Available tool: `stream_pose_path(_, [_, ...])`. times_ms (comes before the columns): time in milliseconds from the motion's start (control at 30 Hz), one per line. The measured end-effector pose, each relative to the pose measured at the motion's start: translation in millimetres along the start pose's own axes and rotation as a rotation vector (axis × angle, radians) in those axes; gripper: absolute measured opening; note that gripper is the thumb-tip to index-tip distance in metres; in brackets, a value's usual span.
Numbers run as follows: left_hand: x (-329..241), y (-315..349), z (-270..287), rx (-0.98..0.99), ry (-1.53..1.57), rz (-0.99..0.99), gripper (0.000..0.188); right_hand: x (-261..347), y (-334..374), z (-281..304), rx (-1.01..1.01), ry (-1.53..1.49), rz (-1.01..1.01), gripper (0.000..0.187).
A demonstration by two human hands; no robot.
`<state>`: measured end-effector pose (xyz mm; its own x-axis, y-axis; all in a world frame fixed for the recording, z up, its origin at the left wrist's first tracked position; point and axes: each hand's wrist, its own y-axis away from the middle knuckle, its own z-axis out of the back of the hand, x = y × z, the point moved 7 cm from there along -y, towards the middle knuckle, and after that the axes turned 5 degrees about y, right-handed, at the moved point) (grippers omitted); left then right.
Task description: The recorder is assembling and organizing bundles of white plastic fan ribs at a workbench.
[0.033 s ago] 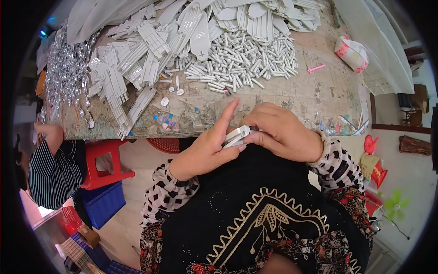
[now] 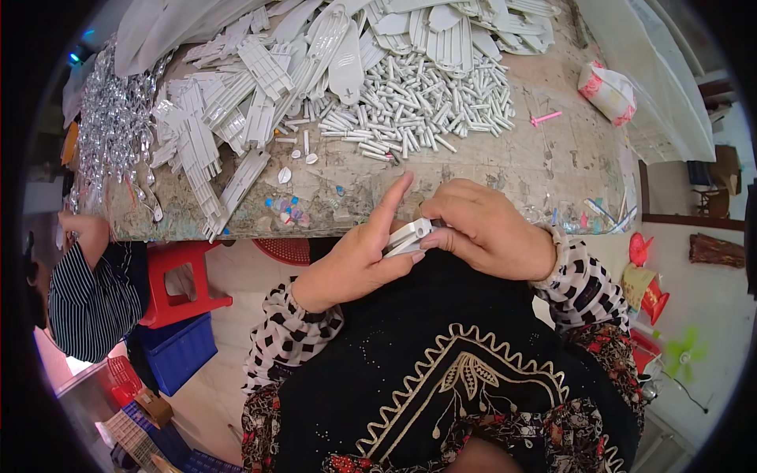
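Note:
Just off the table's front edge, a small white plastic piece (image 2: 406, 237) is held between both hands. My left hand (image 2: 356, 258) grips it from the left, index finger pointing up and thumb along its lower side. The thumb and fingers of my right hand (image 2: 490, 230) are pinched at the piece's right end, and they hide part of it. Whether a smaller part sits in that pinch cannot be seen. Beyond the hands lies a heap of short white pins (image 2: 441, 102). Long ribbed white plastic parts (image 2: 236, 102) are piled to its left.
Shiny silver pieces (image 2: 118, 118) cover the worn table's (image 2: 544, 158) far left. A pink stick (image 2: 546, 118) and a tissue pack (image 2: 607, 93) lie at right. Below left are a red stool (image 2: 177, 284), a blue bin (image 2: 177, 355) and another person's striped sleeve (image 2: 91, 303).

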<state>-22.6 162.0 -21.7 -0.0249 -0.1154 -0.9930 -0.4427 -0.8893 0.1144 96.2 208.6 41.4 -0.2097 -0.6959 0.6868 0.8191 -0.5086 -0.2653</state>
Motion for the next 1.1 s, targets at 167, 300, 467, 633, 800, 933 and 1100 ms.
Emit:
stream_pose_path(167, [22, 9, 9, -0.072, 0.005, 0.106, 0.061, -4, -1, -12, -0.086, 0.063, -0.005, 0.023])
stream_pose_path(300, [18, 22, 21, -0.209, -0.157, -0.003, 0.039, -17, -4, -19, -0.088, 0.024, -0.05, 0.02])
stream_pose_path(467, [36, 40, 34, -0.339, -0.136, 0.029, 0.03, -68, -24, -50, 0.027, -0.432, -0.337, 0.017])
stream_pose_path(633, [21, 51, 58, -0.49, -0.533, 0.063, 0.022, -70, -55, -59, -0.088, 0.339, -0.11, 0.017])
stream_pose_path(800, [8, 51, 69, -0.542, -0.981, 0.121, 0.022, -56, -76, -98, 0.038, 0.775, 0.02, 0.017])
stream_pose_path(933, [6, 45, 70, -0.436, -1.143, 0.257, 0.021, -65, -84, -102, 0.125, 0.773, -0.078, 0.018])
stream_pose_path(1100, [5, 44, 77, -0.372, -1.164, 0.313, 0.021, -74, -76, -90, -0.087, 0.152, -0.088, 0.03])
